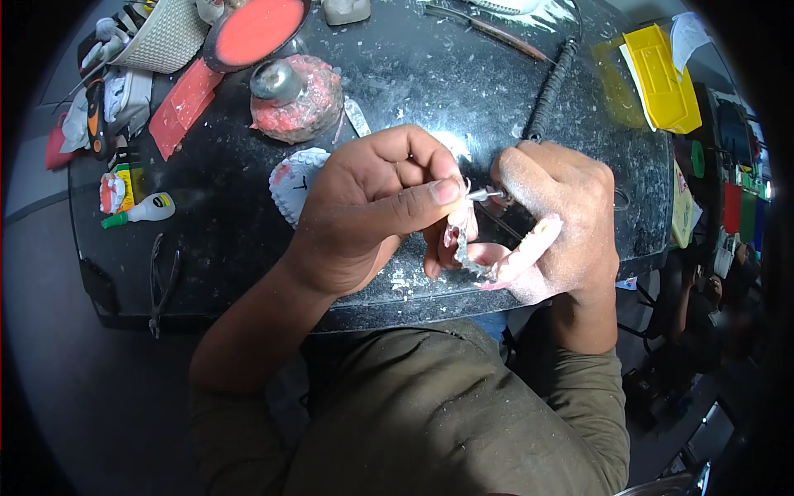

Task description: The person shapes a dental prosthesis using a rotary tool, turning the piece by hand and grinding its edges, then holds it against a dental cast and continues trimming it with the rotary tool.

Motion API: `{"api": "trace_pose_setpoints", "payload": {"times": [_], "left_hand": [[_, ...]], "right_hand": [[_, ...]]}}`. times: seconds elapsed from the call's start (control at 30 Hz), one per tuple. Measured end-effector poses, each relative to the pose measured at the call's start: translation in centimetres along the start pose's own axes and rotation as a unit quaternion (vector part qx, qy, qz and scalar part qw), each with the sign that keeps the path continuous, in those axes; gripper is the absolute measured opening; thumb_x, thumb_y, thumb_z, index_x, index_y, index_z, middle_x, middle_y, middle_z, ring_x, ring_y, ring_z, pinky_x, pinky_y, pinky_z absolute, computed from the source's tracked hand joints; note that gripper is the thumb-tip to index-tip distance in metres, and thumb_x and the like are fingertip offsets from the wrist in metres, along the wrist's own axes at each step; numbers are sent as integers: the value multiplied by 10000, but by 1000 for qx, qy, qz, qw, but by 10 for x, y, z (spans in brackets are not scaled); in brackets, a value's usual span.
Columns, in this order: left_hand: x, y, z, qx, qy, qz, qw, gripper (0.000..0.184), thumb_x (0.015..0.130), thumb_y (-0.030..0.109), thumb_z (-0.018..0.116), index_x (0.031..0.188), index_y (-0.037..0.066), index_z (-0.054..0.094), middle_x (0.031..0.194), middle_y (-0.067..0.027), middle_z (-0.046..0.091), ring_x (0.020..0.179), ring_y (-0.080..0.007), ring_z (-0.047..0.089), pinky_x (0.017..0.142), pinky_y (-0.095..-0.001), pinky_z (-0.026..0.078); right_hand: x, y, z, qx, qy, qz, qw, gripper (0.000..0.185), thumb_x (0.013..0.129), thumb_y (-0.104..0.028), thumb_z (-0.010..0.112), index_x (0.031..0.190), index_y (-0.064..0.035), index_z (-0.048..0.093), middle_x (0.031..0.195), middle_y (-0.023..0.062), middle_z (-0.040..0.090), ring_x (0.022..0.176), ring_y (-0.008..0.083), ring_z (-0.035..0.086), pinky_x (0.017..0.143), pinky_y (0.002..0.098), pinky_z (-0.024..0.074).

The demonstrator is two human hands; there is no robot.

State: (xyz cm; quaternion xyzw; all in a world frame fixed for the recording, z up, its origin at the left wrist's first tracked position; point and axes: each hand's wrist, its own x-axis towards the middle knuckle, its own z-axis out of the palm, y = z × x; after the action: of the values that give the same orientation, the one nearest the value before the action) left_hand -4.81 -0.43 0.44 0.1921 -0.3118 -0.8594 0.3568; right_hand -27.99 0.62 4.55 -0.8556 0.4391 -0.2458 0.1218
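Between my two hands is a U-shaped partial denture [524,255], with pink acrylic and a metal framework. My left hand [364,198] grips its left end, thumb and forefinger pinched together, other fingers curled below. Closed around a rotary handpiece [480,195], my dusty right hand [571,211] hides most of its body. The handpiece's silver nose points left and meets my left thumb tip; whether it touches the denture I cannot tell. The denture's right side lies against my right hand. Behind my left wrist sits a white plaster dental model [289,183].
A coiled cord [548,95] runs back from my right hand. On the dark bench [240,215] are a burner crusted with pink wax [302,112], a bowl of pink material [258,33], pink wax sheets [184,106], pliers [162,285], a glue bottle [149,208] and a yellow tray [662,78].
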Motion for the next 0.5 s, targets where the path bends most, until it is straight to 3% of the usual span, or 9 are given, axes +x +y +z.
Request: {"api": "trace_pose_setpoints", "payload": {"times": [0.3, 0.37, 0.5], "left_hand": [[0, -1, -2, -17, -10, -1, 1000, 167, 1028, 72, 604, 1147, -26, 539, 937, -154, 701, 830, -181, 701, 743, -316, 559], [0, 0, -2, -14, -11, -1, 1000, 168, 1030, 73, 604, 1148, -27, 539, 940, -159, 704, 833, -181, 702, 744, -323, 562], [1, 0, -2, -9, -17, 5, 1000, 167, 1034, 74, 603, 1151, -27, 539, 943, -161, 707, 840, -177, 705, 745, -332, 564]], "right_hand": [[-1, 2, -1, 1, -12, -5, 1000, 608, 736, -642, 794, 779, -72, 586, 654, 69, 533, 545, 267, 573, 513, 377, 426], [0, 3, -2, 8, -12, -15, 1000, 612, 682, -624, 882, 837, -97, 612, 653, 57, 524, 530, 260, 565, 485, 398, 424], [0, 3, -1, 17, -3, -8, 1000, 606, 680, -618, 880, 831, -98, 609, 653, 59, 524, 532, 266, 566, 486, 401, 428]]}}
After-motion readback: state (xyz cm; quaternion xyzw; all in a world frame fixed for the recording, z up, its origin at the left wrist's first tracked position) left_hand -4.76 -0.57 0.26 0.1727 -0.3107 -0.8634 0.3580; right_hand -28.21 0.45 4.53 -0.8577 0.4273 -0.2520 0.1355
